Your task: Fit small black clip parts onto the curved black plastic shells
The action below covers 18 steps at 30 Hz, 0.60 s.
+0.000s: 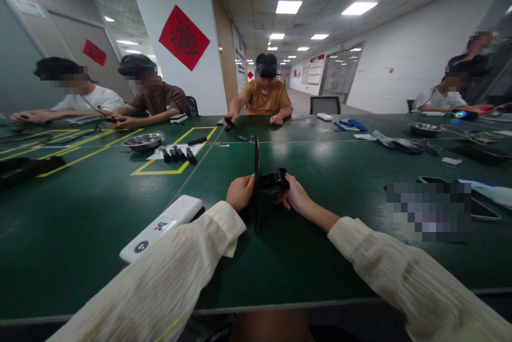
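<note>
A thin black panel [257, 211] stands upright above the green table, seen almost edge-on. My left hand [240, 192] is closed on its left side, with the fingers partly hidden behind it. To the panel's right, a blocky black bracket-like part [272, 179] reaches across to it. My right hand [298, 196] is closed around the outer end of this part. Its left end meets the panel or comes very near it; I cannot tell whether the two are joined.
Left of my left forearm lies a white slab-shaped device [164, 227]. Farther left are a metal bowl [144, 142] and several small black parts [178, 155] by yellow tape. A person [267, 95] sits opposite. Grey gloves [396, 143] and a second bowl [425, 129] lie right.
</note>
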Available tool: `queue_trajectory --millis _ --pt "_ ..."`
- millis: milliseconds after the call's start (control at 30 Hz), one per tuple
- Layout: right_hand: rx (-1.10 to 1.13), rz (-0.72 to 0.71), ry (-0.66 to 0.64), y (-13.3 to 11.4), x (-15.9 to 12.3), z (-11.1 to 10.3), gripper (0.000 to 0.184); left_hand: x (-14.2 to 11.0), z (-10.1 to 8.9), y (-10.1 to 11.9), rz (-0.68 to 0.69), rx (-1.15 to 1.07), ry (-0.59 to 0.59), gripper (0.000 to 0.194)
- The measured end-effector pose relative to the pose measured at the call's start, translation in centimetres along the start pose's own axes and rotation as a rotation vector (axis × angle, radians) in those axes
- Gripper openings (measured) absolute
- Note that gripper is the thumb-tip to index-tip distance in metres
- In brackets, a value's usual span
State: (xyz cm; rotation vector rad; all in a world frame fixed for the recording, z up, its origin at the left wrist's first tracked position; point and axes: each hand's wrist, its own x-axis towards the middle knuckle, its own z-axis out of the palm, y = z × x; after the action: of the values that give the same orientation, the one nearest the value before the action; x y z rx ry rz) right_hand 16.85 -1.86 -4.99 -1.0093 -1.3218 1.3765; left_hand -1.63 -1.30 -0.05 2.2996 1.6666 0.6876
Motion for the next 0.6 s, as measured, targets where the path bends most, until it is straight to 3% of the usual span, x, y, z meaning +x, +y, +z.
queue_trajectory --millis 267,600 --pt "0.021 0.037 0.023 -0.94 -0.45 0.56 0.055 0.14 0.35 -0.26 -0.018 -0.067 0.007 0.052" --pt "0.016 0.046 0.040 -0.29 -0.22 0.15 0.057 0.20 0.45 -0.53 -0.044 -0.233 -0.050 0.043"
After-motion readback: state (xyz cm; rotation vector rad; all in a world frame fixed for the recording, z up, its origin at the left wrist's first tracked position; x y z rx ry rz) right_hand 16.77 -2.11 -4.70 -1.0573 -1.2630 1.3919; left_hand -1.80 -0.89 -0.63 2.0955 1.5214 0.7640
